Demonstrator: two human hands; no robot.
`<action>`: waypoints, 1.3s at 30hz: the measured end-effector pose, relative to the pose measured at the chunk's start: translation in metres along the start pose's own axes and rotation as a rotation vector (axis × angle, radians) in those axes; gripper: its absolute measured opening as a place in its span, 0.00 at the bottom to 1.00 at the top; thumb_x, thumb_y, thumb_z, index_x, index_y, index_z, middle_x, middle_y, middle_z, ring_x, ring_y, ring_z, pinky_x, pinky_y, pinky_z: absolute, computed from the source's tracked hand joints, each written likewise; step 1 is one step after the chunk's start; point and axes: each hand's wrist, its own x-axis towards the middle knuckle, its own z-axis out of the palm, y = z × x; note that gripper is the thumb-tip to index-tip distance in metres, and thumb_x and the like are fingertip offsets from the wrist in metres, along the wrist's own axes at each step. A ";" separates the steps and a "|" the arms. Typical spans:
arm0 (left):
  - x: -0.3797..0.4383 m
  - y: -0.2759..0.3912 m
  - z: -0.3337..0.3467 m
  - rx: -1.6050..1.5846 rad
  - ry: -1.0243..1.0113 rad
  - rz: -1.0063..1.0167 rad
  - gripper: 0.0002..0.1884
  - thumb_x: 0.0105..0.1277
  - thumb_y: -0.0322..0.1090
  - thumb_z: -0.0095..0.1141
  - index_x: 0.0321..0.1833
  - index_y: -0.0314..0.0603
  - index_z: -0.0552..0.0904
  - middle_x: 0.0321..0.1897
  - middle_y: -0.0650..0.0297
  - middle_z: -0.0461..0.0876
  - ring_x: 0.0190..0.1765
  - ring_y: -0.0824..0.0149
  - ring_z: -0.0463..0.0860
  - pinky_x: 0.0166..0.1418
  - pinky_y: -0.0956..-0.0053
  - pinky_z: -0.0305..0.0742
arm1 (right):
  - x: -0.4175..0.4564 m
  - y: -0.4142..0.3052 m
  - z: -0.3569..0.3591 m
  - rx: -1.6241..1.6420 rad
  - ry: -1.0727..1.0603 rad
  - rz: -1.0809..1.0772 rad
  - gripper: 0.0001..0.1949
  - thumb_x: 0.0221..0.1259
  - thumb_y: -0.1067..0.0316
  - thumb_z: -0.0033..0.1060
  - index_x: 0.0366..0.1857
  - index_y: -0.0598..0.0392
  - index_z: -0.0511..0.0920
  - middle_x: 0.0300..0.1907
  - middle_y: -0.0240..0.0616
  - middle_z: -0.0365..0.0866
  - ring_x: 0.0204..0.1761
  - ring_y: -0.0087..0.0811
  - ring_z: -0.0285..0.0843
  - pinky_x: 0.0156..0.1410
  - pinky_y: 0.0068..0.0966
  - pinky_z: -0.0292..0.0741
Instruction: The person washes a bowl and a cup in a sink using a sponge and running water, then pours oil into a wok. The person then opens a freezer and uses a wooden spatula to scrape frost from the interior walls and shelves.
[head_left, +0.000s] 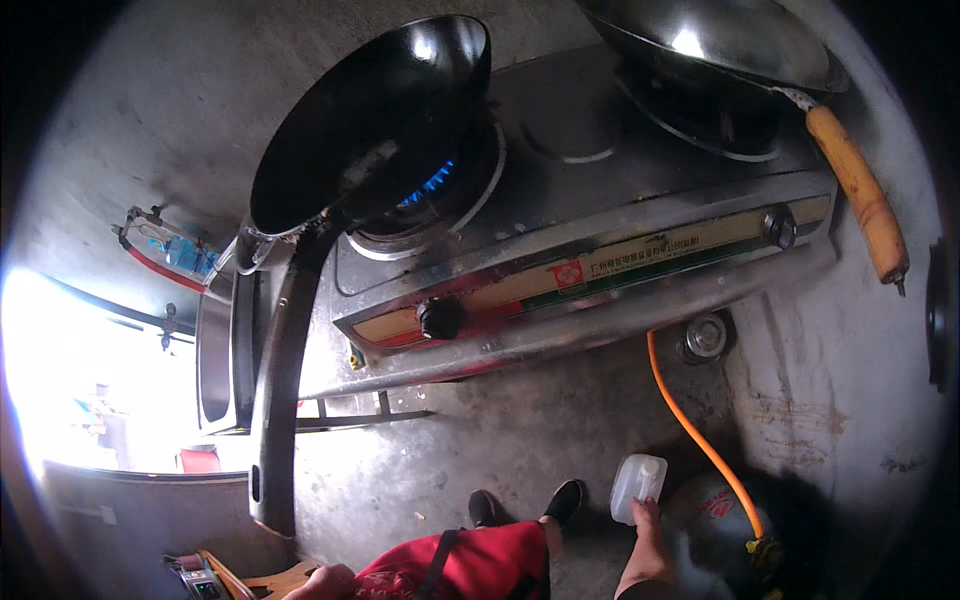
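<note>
My right hand (645, 511), at the lower right, is closed on a translucent plastic jug (630, 487) with a white cap. My left hand (330, 582) is at the bottom edge beside a wooden piece (281, 581), partly cut off; its fingers do not show clearly. Before me, a black wok (367, 112) with a long dark handle (281, 390) is over the left burner (427, 217) of a two-burner gas stove (562, 180). Blue flames (427, 186) show under its edge. Over the right burner is a metal wok (735, 45) with a wooden handle (859, 187).
An orange hose (694, 431) runs from under the stove to a gas cylinder (705, 517) near my right arm. A metal sink (217, 360) is left of the stove. The left wok's handle juts out past the stove's front. A small device (202, 583) lies at the lower left.
</note>
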 end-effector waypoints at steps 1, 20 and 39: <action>-0.006 0.008 -0.020 -0.083 0.071 -0.042 0.08 0.63 0.41 0.55 0.33 0.50 0.86 0.39 0.58 0.87 0.44 0.53 0.87 0.44 0.58 0.83 | -0.007 -0.009 -0.001 -0.086 -0.005 0.021 0.27 0.52 0.50 0.65 0.50 0.62 0.81 0.49 0.58 0.84 0.53 0.55 0.83 0.60 0.43 0.78; -0.181 0.266 -0.413 0.139 0.826 0.964 0.39 0.62 0.32 0.59 0.77 0.43 0.60 0.69 0.45 0.67 0.54 0.46 0.83 0.57 0.59 0.82 | -0.451 -0.288 -0.274 0.234 -0.154 -0.445 0.15 0.58 0.55 0.73 0.34 0.56 0.84 0.28 0.40 0.85 0.32 0.32 0.83 0.39 0.31 0.78; -0.300 0.152 -0.486 0.109 1.196 1.051 0.25 0.66 0.47 0.61 0.56 0.33 0.73 0.44 0.50 0.80 0.37 0.53 0.87 0.36 0.65 0.82 | -0.547 -0.470 -0.328 -0.130 0.205 -0.784 0.16 0.48 0.57 0.81 0.32 0.58 0.85 0.28 0.43 0.88 0.31 0.26 0.87 0.39 0.27 0.82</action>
